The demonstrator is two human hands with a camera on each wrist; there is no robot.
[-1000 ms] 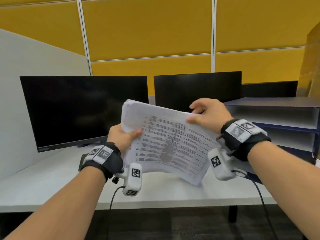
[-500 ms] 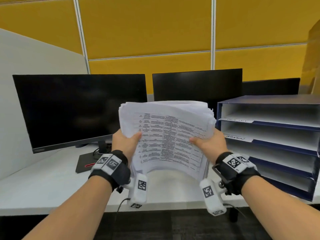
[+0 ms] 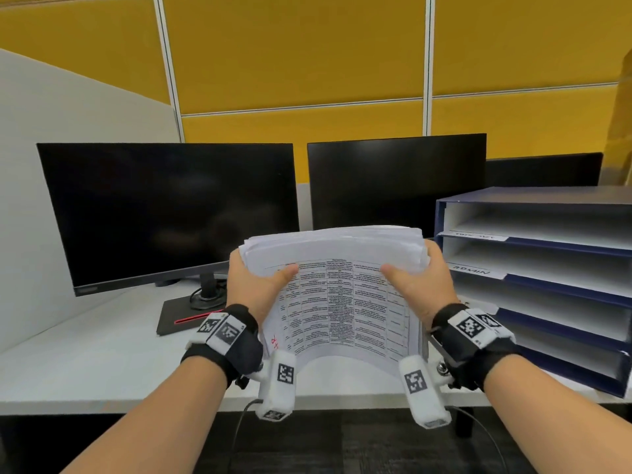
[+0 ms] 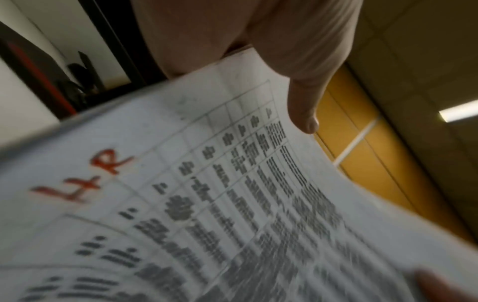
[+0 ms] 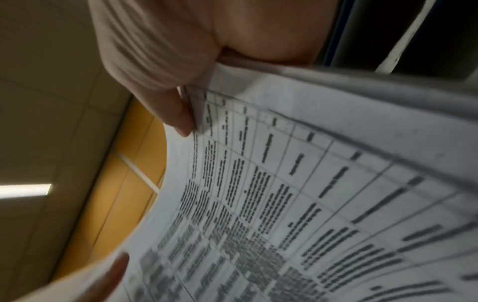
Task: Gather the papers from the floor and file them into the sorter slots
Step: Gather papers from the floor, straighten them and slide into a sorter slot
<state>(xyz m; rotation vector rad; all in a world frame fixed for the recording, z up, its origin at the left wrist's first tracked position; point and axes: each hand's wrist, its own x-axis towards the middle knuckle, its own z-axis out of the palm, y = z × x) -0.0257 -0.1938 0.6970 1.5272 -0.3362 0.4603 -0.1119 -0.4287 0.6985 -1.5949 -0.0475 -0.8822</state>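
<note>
A thick stack of printed papers [image 3: 342, 302] stands upright over the white desk [image 3: 102, 364], its bottom edge curling toward me. My left hand [image 3: 260, 285] grips its left edge and my right hand [image 3: 417, 285] grips its right edge, thumbs on the front sheet. The left wrist view shows the top sheet of the stack of printed papers [image 4: 232, 194], a table with "HR" in red ink, under my left hand [image 4: 297, 71]. In the right wrist view my right hand [image 5: 165, 81] pinches the same stack of printed papers [image 5: 310, 194]. A blue sorter [image 3: 547, 200] with several white slots stands at the right.
Two dark monitors [image 3: 167, 213] [image 3: 396, 179] stand at the back of the desk, one on a base with a red stripe [image 3: 184, 319]. White labels hang on the sorter's slot edges [image 3: 475, 270]. A yellow partition wall [image 3: 294, 53] rises behind.
The stack has swung from tilted to upright and squared between both hands. My right hand dropped from the top edge to the right side. The view lowered, showing more of the sorter.
</note>
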